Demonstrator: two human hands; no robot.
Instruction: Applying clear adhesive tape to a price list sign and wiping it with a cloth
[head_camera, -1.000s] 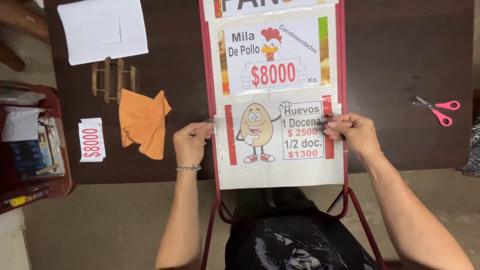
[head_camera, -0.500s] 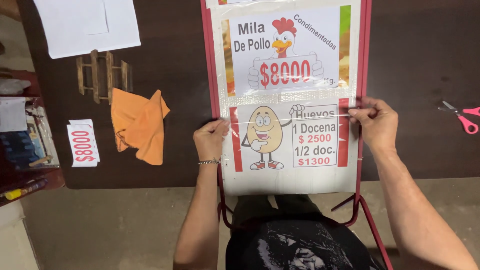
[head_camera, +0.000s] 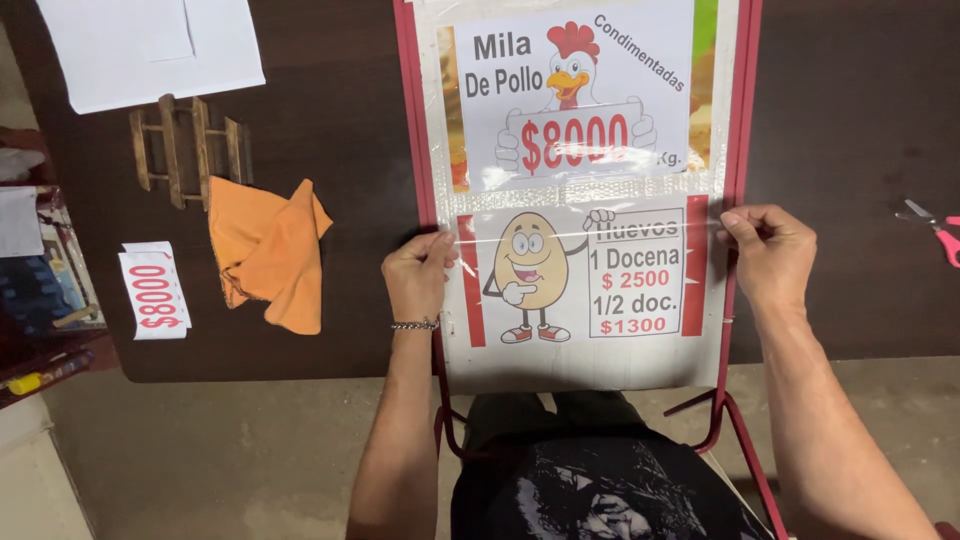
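Far left: a price slip (head_camera: 154, 289) lies flat on the dark tabletop (head_camera: 340, 120), below a white sheet (head_camera: 150, 45).
Left of centre: a small wooden rack (head_camera: 188, 147), and just under it a crumpled orange cloth (head_camera: 268, 255).
Left hand (head_camera: 418, 275): fingers curled, pinching one end of a clear tape strip (head_camera: 590, 228) at the sign's left edge.
Centre: the sign (head_camera: 580, 200), a white board in a red frame (head_camera: 412, 150), lies across the tabletop with its lower end past the edge; the tape runs level across the egg picture.
Right hand (head_camera: 770, 255): pinching the tape's other end at the right edge.
Far right: pink-handled scissors (head_camera: 935, 228), well apart from the hand.
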